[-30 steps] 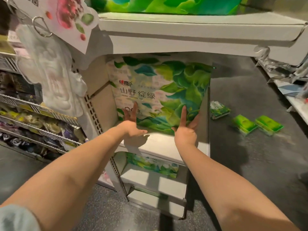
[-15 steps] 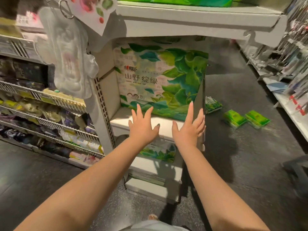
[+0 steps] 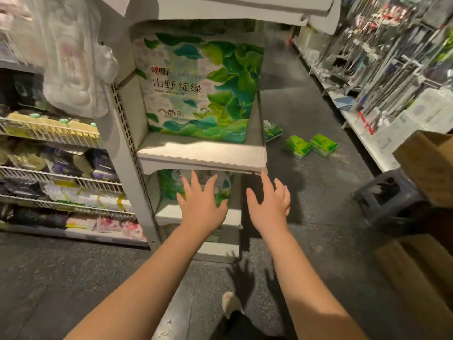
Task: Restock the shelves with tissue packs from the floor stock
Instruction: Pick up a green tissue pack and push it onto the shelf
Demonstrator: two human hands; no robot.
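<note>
A large green-and-white tissue pack point(image 3: 201, 87) with leaf print stands upright on the white end-cap shelf point(image 3: 201, 157). Below that shelf, my left hand point(image 3: 199, 204) and my right hand point(image 3: 268, 204) hover with fingers spread, holding nothing and touching nothing. Another tissue pack point(image 3: 171, 185) sits on the lower shelf behind my left hand, partly hidden. On the dark floor to the right lie three small packs: a leaf-print one point(image 3: 272, 130) and two bright green ones point(image 3: 297, 146) point(image 3: 324, 144).
Wire shelves point(image 3: 56, 173) of packaged goods fill the left side. A rack of hanging items point(image 3: 392, 65) lines the aisle's right. A dark stool point(image 3: 389, 195) and brown cardboard boxes point(image 3: 426, 217) stand at the right. My foot point(image 3: 230, 303) is on the floor below.
Both hands have let go of the large pack and drawn back and down below its shelf. The view has pulled away and lowered, showing more of the aisle.
</note>
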